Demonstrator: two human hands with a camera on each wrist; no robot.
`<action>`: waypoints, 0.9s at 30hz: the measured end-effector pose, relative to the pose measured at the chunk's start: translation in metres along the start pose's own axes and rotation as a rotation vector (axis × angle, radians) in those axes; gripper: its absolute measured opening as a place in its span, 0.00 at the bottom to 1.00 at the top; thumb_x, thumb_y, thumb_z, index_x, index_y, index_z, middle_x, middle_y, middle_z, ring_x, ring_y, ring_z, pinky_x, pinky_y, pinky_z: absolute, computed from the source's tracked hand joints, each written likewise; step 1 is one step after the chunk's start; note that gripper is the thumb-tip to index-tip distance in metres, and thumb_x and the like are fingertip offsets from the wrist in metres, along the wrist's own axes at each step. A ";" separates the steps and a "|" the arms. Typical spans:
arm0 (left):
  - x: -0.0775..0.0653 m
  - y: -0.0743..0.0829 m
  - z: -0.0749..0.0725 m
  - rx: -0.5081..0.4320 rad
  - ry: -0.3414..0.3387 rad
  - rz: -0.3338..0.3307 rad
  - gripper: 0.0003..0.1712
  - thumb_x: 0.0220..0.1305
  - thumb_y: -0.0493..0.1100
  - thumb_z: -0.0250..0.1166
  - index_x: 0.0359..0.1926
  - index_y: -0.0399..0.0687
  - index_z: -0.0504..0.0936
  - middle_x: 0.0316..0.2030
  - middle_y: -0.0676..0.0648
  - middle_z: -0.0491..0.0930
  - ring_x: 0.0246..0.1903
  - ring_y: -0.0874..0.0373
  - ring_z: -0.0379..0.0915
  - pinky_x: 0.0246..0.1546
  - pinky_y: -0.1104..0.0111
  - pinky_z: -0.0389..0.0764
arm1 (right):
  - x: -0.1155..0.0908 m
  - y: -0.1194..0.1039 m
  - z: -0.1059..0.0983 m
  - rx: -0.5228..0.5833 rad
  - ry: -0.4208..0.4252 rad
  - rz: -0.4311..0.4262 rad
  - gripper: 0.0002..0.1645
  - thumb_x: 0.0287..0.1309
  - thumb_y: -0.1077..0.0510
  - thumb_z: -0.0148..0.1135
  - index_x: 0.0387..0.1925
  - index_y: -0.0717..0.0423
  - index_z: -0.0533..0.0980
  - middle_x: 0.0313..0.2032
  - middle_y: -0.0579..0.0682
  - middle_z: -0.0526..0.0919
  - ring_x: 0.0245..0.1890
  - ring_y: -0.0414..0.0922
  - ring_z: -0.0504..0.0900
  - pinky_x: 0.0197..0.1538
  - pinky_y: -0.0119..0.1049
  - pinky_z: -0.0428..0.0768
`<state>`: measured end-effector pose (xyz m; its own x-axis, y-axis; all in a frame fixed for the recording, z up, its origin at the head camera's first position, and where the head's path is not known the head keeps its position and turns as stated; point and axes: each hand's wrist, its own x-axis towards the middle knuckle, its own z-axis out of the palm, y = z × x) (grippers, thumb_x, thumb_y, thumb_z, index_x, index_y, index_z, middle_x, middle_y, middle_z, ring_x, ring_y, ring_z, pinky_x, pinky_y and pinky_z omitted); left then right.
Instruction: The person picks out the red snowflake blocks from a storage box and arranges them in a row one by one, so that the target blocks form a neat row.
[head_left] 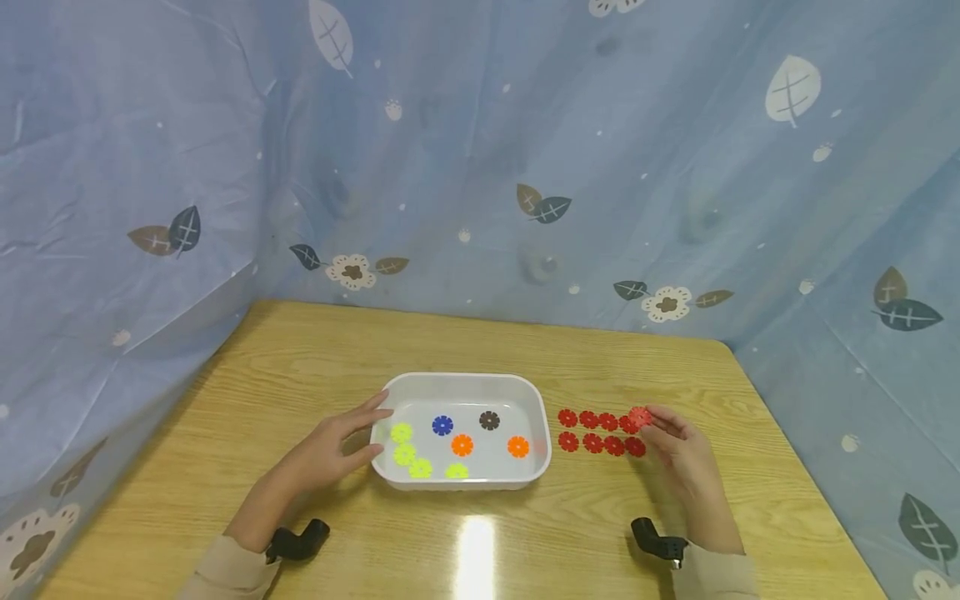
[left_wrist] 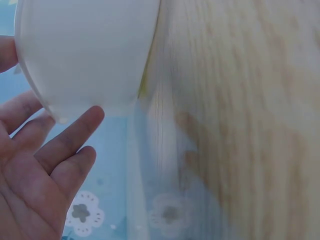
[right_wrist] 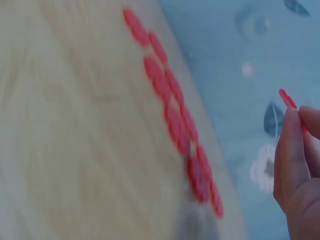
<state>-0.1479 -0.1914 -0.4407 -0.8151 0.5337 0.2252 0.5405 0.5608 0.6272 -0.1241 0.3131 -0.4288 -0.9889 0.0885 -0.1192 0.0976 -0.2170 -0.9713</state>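
A white tray [head_left: 469, 483] holds notched plastic discs: several yellow discs [head_left: 403, 454], two orange discs [head_left: 462, 445], a blue disc [head_left: 442, 426] and a dark brown disc [head_left: 489, 421]. My left hand [head_left: 335, 446] rests at the tray's left end, fingers extended and fingertips at the rim. Between thumb and fingertips, my right hand [head_left: 686, 460] pinches a red notched disc [head_left: 640, 417]. It overlaps the right end of the far row in the head view; the right wrist view shows the disc [right_wrist: 287, 98] nearly edge-on.
Two rows of red discs [head_left: 592, 442] lie on the wooden table [head_left: 337, 350] right of the tray. A blue curtain [head_left: 465, 167] with printed leaves and flowers hangs behind and at both sides. Black devices [head_left: 300, 542] are strapped to both wrists.
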 end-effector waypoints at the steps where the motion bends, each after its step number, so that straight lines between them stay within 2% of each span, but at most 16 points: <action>1: 0.001 0.000 0.000 0.004 0.002 0.003 0.29 0.64 0.50 0.62 0.63 0.46 0.71 0.71 0.46 0.57 0.67 0.47 0.58 0.63 0.47 0.65 | -0.001 0.002 -0.005 0.036 0.005 -0.007 0.15 0.63 0.68 0.55 0.47 0.51 0.77 0.39 0.40 0.80 0.40 0.34 0.81 0.48 0.25 0.80; 3: 0.001 -0.001 0.000 0.006 0.004 0.008 0.29 0.64 0.50 0.62 0.63 0.45 0.71 0.71 0.45 0.57 0.67 0.47 0.58 0.63 0.48 0.65 | -0.002 0.006 -0.014 0.087 0.020 -0.017 0.15 0.62 0.70 0.54 0.42 0.49 0.79 0.37 0.41 0.82 0.39 0.35 0.82 0.47 0.26 0.81; 7: 0.002 -0.002 0.001 0.001 0.004 0.013 0.28 0.64 0.48 0.62 0.63 0.45 0.71 0.71 0.45 0.58 0.66 0.47 0.60 0.63 0.47 0.65 | -0.006 0.011 -0.028 0.097 0.088 0.004 0.17 0.62 0.71 0.54 0.38 0.47 0.81 0.35 0.40 0.83 0.37 0.34 0.83 0.44 0.25 0.81; 13: -0.001 -0.002 0.003 -0.012 -0.004 0.011 0.28 0.64 0.48 0.62 0.63 0.44 0.71 0.71 0.45 0.57 0.67 0.46 0.59 0.62 0.47 0.66 | -0.010 0.016 -0.038 -0.037 0.209 0.103 0.17 0.62 0.68 0.56 0.36 0.40 0.81 0.34 0.34 0.82 0.37 0.30 0.81 0.43 0.21 0.80; 16: -0.003 -0.002 0.002 -0.011 0.002 0.007 0.29 0.64 0.48 0.62 0.63 0.45 0.71 0.71 0.45 0.57 0.67 0.46 0.59 0.63 0.48 0.65 | -0.010 0.018 -0.037 -0.154 0.256 0.154 0.16 0.60 0.66 0.59 0.40 0.41 0.81 0.33 0.31 0.81 0.37 0.28 0.79 0.44 0.19 0.79; 18: -0.004 -0.002 0.001 -0.006 0.004 0.002 0.29 0.64 0.49 0.62 0.63 0.45 0.71 0.71 0.45 0.57 0.67 0.45 0.58 0.63 0.48 0.64 | -0.009 0.020 -0.037 -0.297 0.284 0.176 0.16 0.60 0.63 0.61 0.49 0.46 0.80 0.33 0.28 0.79 0.37 0.25 0.77 0.44 0.17 0.76; 20: -0.005 -0.002 0.000 -0.006 0.005 -0.006 0.29 0.64 0.49 0.62 0.63 0.46 0.71 0.71 0.45 0.57 0.67 0.45 0.58 0.63 0.48 0.63 | -0.008 0.022 -0.036 -0.456 0.303 0.180 0.21 0.60 0.62 0.61 0.56 0.53 0.76 0.35 0.28 0.79 0.37 0.22 0.73 0.42 0.15 0.74; 23: -0.005 -0.001 -0.001 -0.006 0.000 -0.013 0.29 0.64 0.50 0.62 0.63 0.46 0.71 0.71 0.46 0.56 0.68 0.45 0.57 0.63 0.48 0.63 | -0.008 0.023 -0.034 -0.690 0.306 0.140 0.25 0.61 0.61 0.59 0.59 0.64 0.71 0.41 0.40 0.83 0.34 0.19 0.70 0.39 0.14 0.71; 27: -0.004 0.001 -0.003 -0.002 -0.009 -0.019 0.29 0.64 0.51 0.61 0.64 0.46 0.71 0.72 0.47 0.56 0.68 0.46 0.57 0.64 0.48 0.63 | -0.008 0.022 -0.032 -0.883 0.293 0.072 0.22 0.61 0.62 0.57 0.56 0.67 0.73 0.48 0.62 0.81 0.32 0.20 0.69 0.36 0.16 0.71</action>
<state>-0.1445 -0.1952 -0.4394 -0.8235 0.5284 0.2067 0.5245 0.5699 0.6325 -0.1102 0.3384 -0.4555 -0.9212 0.3716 -0.1153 0.3261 0.5759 -0.7497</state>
